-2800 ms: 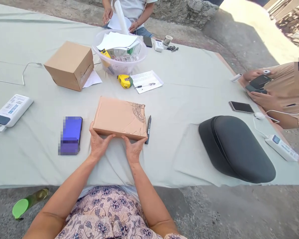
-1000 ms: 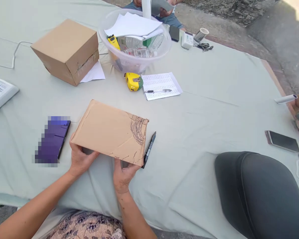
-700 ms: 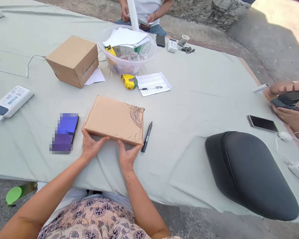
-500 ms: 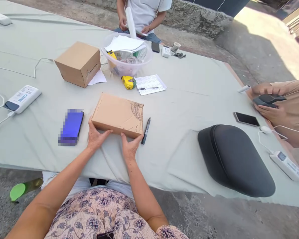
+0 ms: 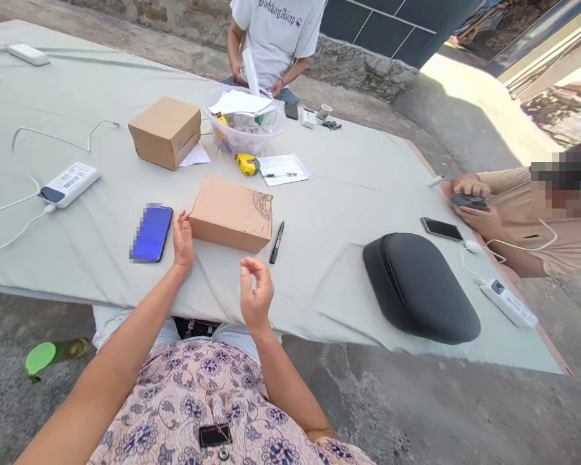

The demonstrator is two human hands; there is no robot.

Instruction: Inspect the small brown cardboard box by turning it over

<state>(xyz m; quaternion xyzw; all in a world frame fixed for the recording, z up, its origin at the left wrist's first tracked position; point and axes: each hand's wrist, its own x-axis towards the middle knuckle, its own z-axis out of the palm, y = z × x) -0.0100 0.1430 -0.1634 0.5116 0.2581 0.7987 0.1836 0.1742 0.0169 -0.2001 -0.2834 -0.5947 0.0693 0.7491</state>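
A small cardboard box [image 5: 230, 210] with black scribbled curves at its top right corner lies flat on the cloth-covered table in front of me. My left hand [image 5: 183, 239] stands on edge at the box's left end, fingers stretched out, holding nothing; whether it touches the box I cannot tell. My right hand [image 5: 256, 290] is in front of the box and apart from it, with fingers loosely curled and a gap to the thumb. It is bare of any object. A black marker [image 5: 277, 243] lies just right of the box. Left of my left hand is a phone [image 5: 152, 234] with a blue screen.
Behind the box are a larger cardboard box [image 5: 164, 132], a plastic basin [image 5: 244, 139], a yellow tape measure [image 5: 246, 164] and a written sheet [image 5: 290, 169]. A black padded cushion [image 5: 421, 287] and a power strip [image 5: 508, 303] lie right. Two people sit around the table.
Both hands have let go of the small box. My right hand has pulled back toward me, and my left has straightened at the box's left end. The whole view has shifted.
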